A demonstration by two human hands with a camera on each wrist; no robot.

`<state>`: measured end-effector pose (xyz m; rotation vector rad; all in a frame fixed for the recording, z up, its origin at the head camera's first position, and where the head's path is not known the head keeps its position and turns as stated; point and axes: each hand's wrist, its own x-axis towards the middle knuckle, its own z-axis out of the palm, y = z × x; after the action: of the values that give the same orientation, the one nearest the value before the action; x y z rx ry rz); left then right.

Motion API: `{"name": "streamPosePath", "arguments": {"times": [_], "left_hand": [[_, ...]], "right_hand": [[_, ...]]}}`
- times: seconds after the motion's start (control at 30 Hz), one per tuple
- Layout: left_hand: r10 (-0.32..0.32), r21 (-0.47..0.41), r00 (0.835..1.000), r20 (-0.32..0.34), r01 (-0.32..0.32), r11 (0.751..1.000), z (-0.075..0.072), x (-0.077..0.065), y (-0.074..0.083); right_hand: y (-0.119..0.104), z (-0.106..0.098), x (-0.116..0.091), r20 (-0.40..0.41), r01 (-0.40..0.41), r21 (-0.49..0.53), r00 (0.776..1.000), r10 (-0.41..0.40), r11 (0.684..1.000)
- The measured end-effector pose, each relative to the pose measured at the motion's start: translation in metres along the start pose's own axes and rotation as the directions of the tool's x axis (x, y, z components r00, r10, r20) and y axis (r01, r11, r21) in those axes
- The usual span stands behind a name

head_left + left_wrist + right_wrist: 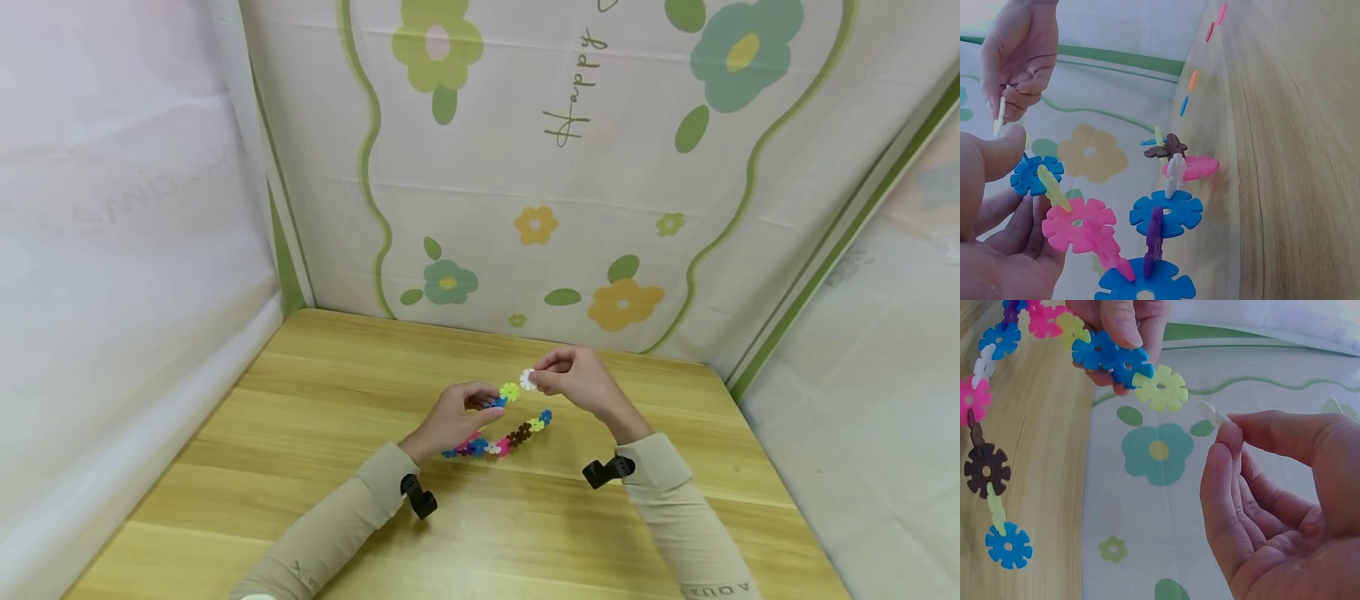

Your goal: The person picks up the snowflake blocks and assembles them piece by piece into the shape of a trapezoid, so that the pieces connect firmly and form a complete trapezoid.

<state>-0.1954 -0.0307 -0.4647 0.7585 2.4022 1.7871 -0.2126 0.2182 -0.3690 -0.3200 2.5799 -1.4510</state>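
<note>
My left hand pinches two blue snowflake discs in a chain of slotted plastic discs between thumb and fingers. At that end of the chain, a yellow-green disc sticks out past the fingertips. The rest loops down below the hand in pink, purple, blue, white and brown, finishing in a blue disc. Between thumb and index finger, my right hand holds a white disc. In the right wrist view the white disc is edge-on, a small gap from the yellow-green one.
Several loose discs, among them an orange disc and a pink disc, lie on the wooden table. Behind the table hangs a flower-print cloth, with white cloth panels on both sides.
</note>
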Motion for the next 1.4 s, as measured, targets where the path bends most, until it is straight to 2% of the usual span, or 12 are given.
{"name": "streamPosePath", "arguments": {"times": [0.27, 0.63, 0.87, 1.13, 1.4], "left_hand": [[0.023, 0.000, 1.000, -0.004, -0.023, 1.000, 0.000, 0.001, -0.002], [0.095, 0.071, 0.995, -0.015, -0.094, 0.993, 0.000, 0.001, -0.003], [0.150, 0.138, 0.988, -0.040, -0.143, 0.980, 0.003, 0.002, -0.001], [0.162, 0.217, 0.983, -0.082, -0.141, 0.966, 0.009, 0.002, -0.001], [0.178, 0.267, 0.982, -0.069, -0.154, 0.951, 0.014, 0.003, 0.002]], "right_hand": [[-0.006, 0.008, 0.003, 0.005, -0.017, 0.008, 1.000, 0.017, 1.000], [-0.010, 0.009, 0.002, 0.053, -0.042, 0.011, 0.998, 0.041, 0.999], [-0.013, 0.015, 0.004, 0.004, -0.072, -0.017, 0.997, 0.072, 0.997], [-0.010, 0.015, 0.009, 0.011, -0.153, 0.057, 0.988, 0.152, 0.987], [-0.004, 0.013, 0.014, 0.064, -0.173, 0.063, 0.984, 0.169, 0.983]]}}
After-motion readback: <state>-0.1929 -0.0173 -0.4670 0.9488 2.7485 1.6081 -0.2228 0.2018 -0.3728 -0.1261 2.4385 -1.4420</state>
